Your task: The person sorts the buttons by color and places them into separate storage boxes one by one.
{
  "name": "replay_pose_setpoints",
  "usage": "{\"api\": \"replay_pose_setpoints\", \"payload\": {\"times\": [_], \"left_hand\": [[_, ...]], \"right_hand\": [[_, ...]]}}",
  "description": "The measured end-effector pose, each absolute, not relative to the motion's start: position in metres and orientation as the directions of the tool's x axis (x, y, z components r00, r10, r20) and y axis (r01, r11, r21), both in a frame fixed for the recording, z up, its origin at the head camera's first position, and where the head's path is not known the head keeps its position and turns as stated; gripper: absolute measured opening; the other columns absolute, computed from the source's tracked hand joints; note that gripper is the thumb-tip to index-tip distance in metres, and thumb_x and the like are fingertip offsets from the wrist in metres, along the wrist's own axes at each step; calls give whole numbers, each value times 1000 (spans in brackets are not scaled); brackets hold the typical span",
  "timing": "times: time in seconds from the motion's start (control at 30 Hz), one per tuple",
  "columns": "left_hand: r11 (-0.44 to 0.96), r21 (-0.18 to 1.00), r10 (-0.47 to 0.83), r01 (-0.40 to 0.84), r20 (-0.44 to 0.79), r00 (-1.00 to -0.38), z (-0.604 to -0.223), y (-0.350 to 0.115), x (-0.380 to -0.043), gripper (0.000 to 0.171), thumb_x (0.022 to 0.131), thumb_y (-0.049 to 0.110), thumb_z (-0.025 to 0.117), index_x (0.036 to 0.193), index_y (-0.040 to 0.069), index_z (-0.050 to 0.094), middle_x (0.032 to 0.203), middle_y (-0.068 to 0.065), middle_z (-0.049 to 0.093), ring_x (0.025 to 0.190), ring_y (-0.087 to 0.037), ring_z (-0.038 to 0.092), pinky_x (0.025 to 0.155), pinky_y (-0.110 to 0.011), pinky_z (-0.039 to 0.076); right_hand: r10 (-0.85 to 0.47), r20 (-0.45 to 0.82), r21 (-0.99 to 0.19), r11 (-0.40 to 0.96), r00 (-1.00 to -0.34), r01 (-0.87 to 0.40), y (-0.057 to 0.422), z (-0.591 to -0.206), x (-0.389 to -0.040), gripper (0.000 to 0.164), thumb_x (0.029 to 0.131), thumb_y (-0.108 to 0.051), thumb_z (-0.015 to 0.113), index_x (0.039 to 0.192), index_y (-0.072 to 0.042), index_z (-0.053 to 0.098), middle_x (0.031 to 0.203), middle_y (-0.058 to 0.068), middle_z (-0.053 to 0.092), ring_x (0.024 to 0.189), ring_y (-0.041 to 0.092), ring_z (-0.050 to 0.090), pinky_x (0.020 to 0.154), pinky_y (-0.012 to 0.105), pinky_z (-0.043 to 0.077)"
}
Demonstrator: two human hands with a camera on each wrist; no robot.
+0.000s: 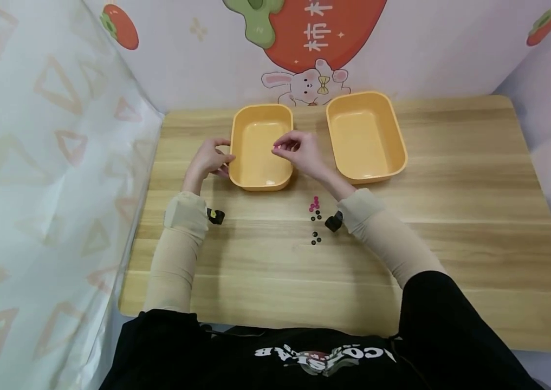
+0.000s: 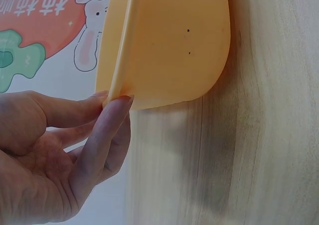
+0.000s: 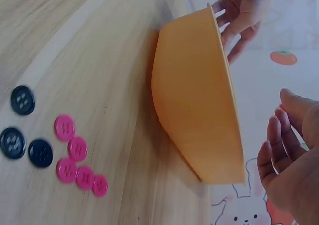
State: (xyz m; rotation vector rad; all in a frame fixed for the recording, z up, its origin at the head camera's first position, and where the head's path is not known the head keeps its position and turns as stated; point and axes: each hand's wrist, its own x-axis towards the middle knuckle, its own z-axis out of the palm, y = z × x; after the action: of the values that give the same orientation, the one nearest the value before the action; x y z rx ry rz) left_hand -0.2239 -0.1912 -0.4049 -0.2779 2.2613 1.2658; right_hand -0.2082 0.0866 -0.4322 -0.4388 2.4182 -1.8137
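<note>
My left hand pinches the left rim of a yellow plastic bin between thumb and fingers. The left wrist view shows that grip close up, with fingertips on both sides of the rim. Over the right side of the same bin, my right hand pinches a small pink button. In the right wrist view, the right hand is beside the bin's rim and its fingers hide the button. Several pink buttons lie on the table close to black buttons.
A second yellow bin stands to the right, near the wall. More black buttons lie nearer to me on the wooden table. The wall with cartoon prints borders the table's far edge, and a patterned sheet hangs at left.
</note>
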Motion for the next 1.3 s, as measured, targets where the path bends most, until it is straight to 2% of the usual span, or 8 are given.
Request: {"api": "replay_pose_setpoints", "payload": {"times": [0.33, 0.5, 0.67, 0.83, 1.03, 1.3], "left_hand": [[556, 716, 75, -422, -549, -832, -403, -190, -223, 55, 110, 5, 64, 162, 2, 48, 89, -8, 66, 56, -12, 70, 64, -37, 72], [565, 709, 76, -423, -555, -829, -403, -190, -222, 55, 110, 6, 64, 162, 2, 47, 90, -9, 65, 57, -13, 69, 65, -39, 73], [570, 706, 77, -420, -555, -828, -403, -191, -223, 54, 110, 6, 64, 162, 1, 47, 87, -8, 65, 56, -12, 69, 65, -40, 73], [557, 715, 82, -422, -553, -829, -403, -192, -221, 55, 110, 6, 64, 162, 1, 47, 85, -7, 67, 56, -12, 70, 66, -41, 73], [549, 719, 84, -427, -555, -827, -403, -193, -219, 57, 110, 6, 65, 163, 2, 46, 88, -8, 68, 57, -12, 70, 68, -42, 73], [556, 713, 94, -428, -565, -820, -400, -193, -219, 58, 110, 6, 64, 164, 1, 44, 87, -8, 68, 58, -12, 71, 65, -37, 73]], "right_hand": [[-275, 82, -960, 237, -958, -150, 56, -439, -222, 16, 94, -4, 87, 105, 7, 81, 87, 9, 73, 74, 6, 58, 65, 12, 49], [-271, 27, -963, 253, -962, -98, 46, -442, -229, 15, 96, -5, 85, 106, 5, 82, 82, 1, 69, 71, 5, 58, 62, 12, 48], [-278, -13, -955, 287, -961, -70, 39, -441, -235, 13, 98, -10, 84, 106, 1, 84, 80, -3, 68, 68, 4, 58, 57, 13, 47], [-306, -7, -944, 316, -952, -94, 34, -440, -237, 15, 99, -12, 83, 106, 1, 84, 79, -2, 67, 66, 5, 57, 57, 13, 45], [-353, -11, -889, 432, -935, -153, 28, -439, -232, 15, 102, -12, 78, 107, 2, 83, 85, 6, 70, 74, 9, 55, 64, 15, 42], [-354, -108, -859, 503, -929, -91, 21, -441, -230, 16, 103, -15, 77, 108, 0, 83, 83, 1, 64, 74, 10, 53, 60, 17, 38]]}}
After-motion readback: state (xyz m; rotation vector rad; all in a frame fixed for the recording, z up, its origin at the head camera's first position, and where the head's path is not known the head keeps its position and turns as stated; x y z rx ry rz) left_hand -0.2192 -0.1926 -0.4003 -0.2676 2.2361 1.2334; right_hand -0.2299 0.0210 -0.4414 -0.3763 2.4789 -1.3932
